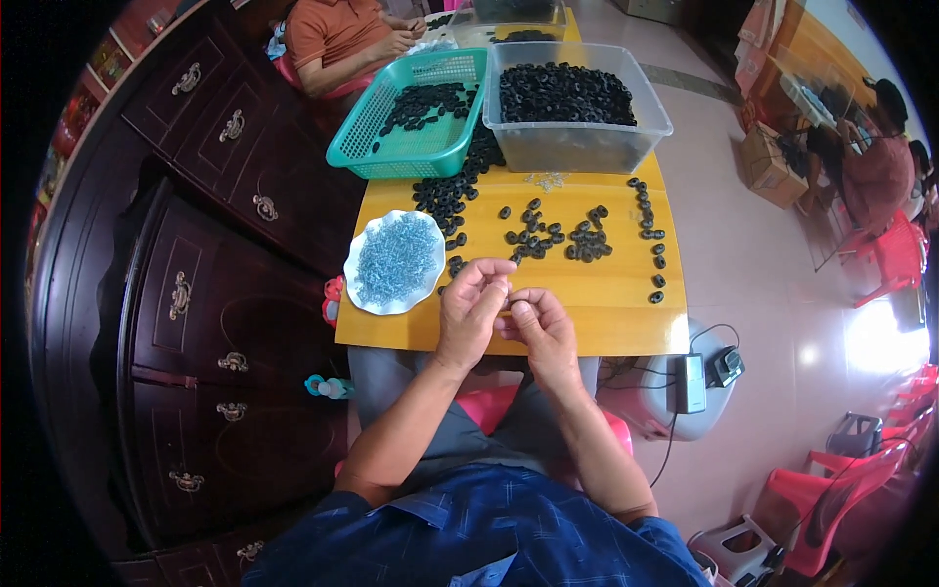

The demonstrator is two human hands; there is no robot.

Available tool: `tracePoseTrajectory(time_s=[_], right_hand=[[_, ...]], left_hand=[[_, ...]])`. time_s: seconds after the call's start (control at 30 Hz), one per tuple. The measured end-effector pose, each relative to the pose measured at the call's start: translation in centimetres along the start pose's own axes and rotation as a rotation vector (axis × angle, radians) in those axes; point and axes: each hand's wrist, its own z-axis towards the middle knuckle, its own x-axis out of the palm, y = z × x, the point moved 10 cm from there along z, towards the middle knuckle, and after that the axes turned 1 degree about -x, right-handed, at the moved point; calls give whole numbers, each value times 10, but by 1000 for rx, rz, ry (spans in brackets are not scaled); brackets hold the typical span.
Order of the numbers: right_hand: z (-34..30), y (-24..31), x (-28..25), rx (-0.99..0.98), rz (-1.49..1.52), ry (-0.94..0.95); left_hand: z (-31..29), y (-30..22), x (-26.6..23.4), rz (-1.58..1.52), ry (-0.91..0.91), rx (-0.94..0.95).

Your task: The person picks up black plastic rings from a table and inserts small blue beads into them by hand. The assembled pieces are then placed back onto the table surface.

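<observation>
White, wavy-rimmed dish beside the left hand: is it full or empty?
Well filled, not empty: a heap of small, thin, pale-blue pieces covers most of the white, wavy-rimmed dish, leaving mainly its rim bare.

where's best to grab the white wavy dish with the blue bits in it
Probably the left rim of the white dish, coming from the left: that wavy edge reaches the left edge of the table, while black parts lie close along its right side. Keep it level, as loose blue bits fill it.
</observation>
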Motion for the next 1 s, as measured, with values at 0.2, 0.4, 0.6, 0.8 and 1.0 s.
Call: tracePoseTrajectory(time_s=[0.2,0.4,0.6,0.8,1.0], right_hand=[[-1,2,2,-39,-123,33],[-7,11,10,-98,-457,14],[-4,1,4,-95,-325,16],[-3,3,4,-104,-417,23],[-2,0,1,-66,-342,23]], left_hand=[[-1,1,-4,1,-18,10],[2,0,-12,22,-49,61],[-1,1,-10,-18,-43,36],[-3,3,-9,-6,-15,25],[-5,-1,-9,18,-5,49]])
